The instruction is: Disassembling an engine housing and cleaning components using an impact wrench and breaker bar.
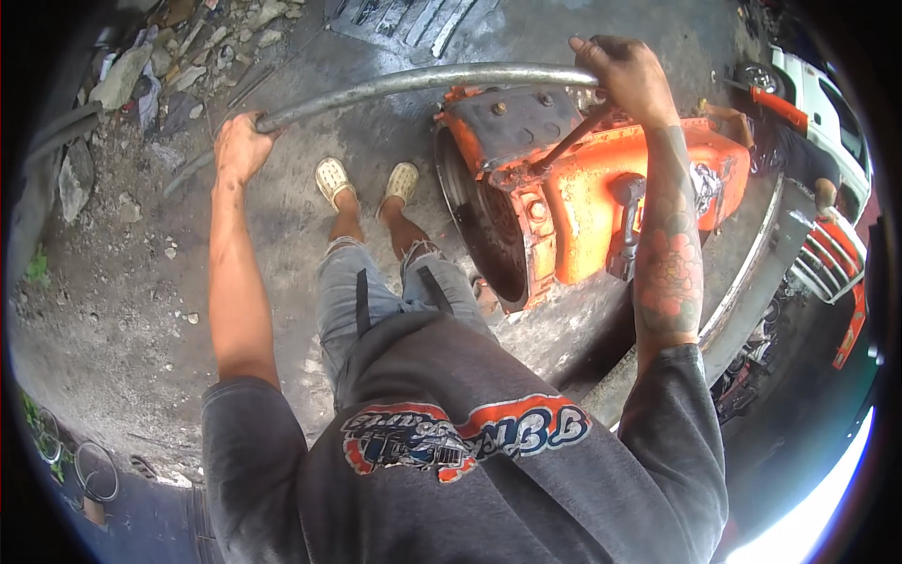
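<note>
"Head camera: where's that long metal pipe [413,81]?"
"Up over the dirty grey floor [293,235]. The left hand [244,148] and right hand [631,79] squeeze it. Rubble [119,79] lies left, orange machine [584,226] right."

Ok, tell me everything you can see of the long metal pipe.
The metal pipe is long, round and slender, dull silver-grey with darker, worn-looking patches. It appears bowed, though the fisheye lens may add to that. It runs across the upper view, sloping down toward the left. The left hand grips it, with a short length apparently continuing beyond; the right hand closes around its right end, hiding it. Whether it joins the dark rod below that hand cannot be told.
</note>
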Action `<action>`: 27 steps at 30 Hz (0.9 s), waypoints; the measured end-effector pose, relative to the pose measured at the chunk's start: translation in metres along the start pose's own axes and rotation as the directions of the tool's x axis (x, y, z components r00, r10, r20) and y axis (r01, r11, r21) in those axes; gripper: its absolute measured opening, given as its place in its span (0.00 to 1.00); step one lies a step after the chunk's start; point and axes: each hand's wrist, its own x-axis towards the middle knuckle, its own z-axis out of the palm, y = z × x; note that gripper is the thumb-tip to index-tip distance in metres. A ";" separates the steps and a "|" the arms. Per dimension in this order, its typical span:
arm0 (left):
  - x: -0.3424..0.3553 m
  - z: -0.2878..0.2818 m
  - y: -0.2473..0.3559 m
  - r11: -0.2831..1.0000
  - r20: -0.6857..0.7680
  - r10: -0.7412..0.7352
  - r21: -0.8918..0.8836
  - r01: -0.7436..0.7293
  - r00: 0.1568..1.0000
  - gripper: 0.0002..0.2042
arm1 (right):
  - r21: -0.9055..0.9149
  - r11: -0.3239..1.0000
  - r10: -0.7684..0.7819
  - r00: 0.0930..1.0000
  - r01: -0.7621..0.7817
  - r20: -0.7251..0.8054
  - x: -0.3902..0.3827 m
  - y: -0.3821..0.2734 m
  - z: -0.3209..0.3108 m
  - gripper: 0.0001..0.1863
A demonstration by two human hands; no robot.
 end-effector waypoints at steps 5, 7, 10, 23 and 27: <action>-0.013 -0.006 0.005 1.000 -0.038 -0.026 0.015 0.027 0.999 0.17 | 0.173 0.981 0.108 0.991 -0.093 -0.082 -0.009 -0.006 -0.003 0.25; -0.027 -0.010 0.011 1.000 -0.115 0.004 -0.015 -0.005 0.993 0.17 | 0.148 0.985 0.106 0.987 -0.088 -0.121 -0.011 -0.006 -0.004 0.25; -0.074 -0.022 0.021 0.994 -0.094 -0.111 0.000 0.112 0.989 0.16 | 0.179 0.980 0.105 0.988 -0.084 -0.111 -0.012 -0.001 -0.005 0.25; -0.399 -0.036 0.160 0.966 -0.100 -0.257 -0.043 0.254 0.961 0.13 | 0.930 0.275 0.000 0.967 0.244 -0.254 -0.070 0.120 0.136 0.32; -0.427 -0.025 0.185 0.961 -0.081 -0.267 -0.098 0.259 0.960 0.14 | 0.633 0.774 0.089 0.988 0.013 -0.129 -0.087 0.161 0.212 0.27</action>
